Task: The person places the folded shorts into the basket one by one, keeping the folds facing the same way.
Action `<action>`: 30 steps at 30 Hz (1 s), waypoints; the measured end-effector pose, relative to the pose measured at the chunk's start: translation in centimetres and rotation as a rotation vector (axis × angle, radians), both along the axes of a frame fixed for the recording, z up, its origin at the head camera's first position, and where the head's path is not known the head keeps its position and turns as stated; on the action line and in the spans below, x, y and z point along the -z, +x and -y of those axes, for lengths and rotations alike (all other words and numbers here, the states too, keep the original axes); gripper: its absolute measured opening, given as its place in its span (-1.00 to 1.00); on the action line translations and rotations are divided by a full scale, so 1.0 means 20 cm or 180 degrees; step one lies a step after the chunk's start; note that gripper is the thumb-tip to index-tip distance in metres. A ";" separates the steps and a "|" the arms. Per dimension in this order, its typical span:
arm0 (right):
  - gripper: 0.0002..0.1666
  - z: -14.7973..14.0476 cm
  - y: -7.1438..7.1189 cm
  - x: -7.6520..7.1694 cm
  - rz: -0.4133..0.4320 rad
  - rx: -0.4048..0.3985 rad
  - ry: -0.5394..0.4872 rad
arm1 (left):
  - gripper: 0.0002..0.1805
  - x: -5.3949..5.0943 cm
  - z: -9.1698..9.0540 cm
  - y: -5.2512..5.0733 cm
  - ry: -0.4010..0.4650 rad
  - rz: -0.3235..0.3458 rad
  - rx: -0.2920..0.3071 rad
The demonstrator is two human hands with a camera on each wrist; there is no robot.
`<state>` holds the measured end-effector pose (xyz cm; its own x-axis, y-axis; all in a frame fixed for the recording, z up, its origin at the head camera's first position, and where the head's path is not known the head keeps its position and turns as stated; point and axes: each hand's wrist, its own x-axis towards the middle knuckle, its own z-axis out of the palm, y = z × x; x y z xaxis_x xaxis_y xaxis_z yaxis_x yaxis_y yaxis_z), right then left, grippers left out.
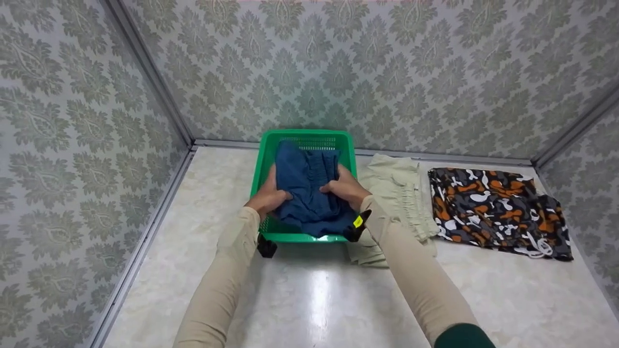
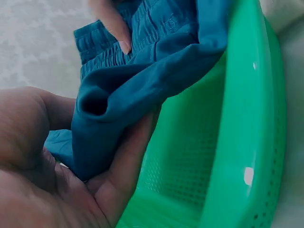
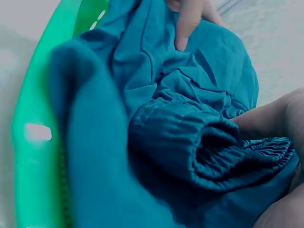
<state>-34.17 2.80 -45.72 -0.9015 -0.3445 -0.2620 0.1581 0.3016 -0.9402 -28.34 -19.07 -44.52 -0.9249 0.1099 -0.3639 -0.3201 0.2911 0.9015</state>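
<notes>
Folded blue elastic-waist pants (image 1: 312, 203) are held over and partly inside a green plastic basket (image 1: 304, 238). My left hand (image 1: 269, 197) grips their left side, thumb on top and fingers underneath, as the left wrist view shows. On the other side my right hand (image 1: 349, 187) pinches the gathered waistband, its thumb on top. The right wrist view shows the gathered elastic waistband (image 3: 204, 147) bunched beside the right thumb. Loose blue cloth hangs near the basket's front rim. Whether the pants touch the basket's floor is hidden.
Pale green elastic-waist pants (image 1: 394, 186) lie on the floor just right of the basket, partly under the right forearm. Farther right lies a folded orange, black and white camouflage-print garment (image 1: 488, 208) with a white drawstring. Patterned walls (image 1: 338, 67) stand behind and at both sides.
</notes>
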 end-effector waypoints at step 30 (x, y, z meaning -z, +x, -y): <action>-0.20 0.12 0.11 0.12 -0.1395 -0.1159 0.2028 | -0.41 0.12 -0.14 0.10 -0.2798 -0.0715 0.0981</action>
